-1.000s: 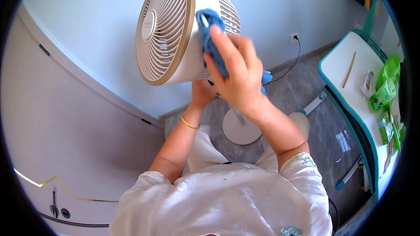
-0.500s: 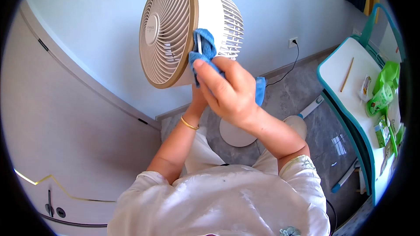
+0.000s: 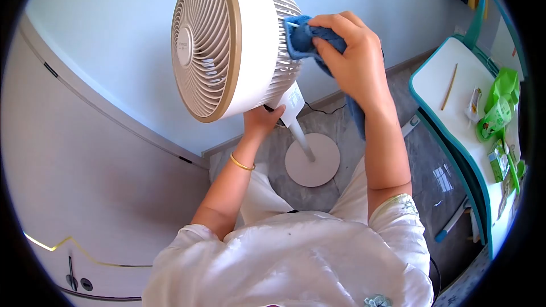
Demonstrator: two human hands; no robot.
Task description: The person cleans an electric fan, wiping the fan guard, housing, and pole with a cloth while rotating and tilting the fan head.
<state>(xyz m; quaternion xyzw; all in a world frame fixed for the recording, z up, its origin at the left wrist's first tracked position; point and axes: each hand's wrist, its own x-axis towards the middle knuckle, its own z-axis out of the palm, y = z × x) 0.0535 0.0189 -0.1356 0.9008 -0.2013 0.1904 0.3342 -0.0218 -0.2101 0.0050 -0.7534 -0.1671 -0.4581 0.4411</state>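
Note:
A white pedestal fan [image 3: 253, 45] with a tan front ring stands before me, its head tilted and its grille facing left. My right hand [image 3: 355, 51] is closed on a blue cloth [image 3: 304, 40], which touches the slats of the fan's rear grille. A thin white stick pokes out of the cloth's folds, and a loose end hangs behind my wrist. Beneath the fan head, my left hand [image 3: 263, 120] grips the fan near the top of its pole, thumb showing and the other fingers hidden. The round fan base [image 3: 313, 160] rests on the floor between my feet.
To the right is a white desk [image 3: 441, 88] with teal edging, holding a wooden stick [image 3: 449, 86], a green cup [image 3: 493, 119], a green box [image 3: 499, 162] and other small items. A grey door [image 3: 102, 153] is at left. A black cord [image 3: 327, 111] runs along the floor.
My right hand and the cloth have moved right and up, from the fan's front rim to its rear grille. The fan head has shifted slightly left, and its pole now shows.

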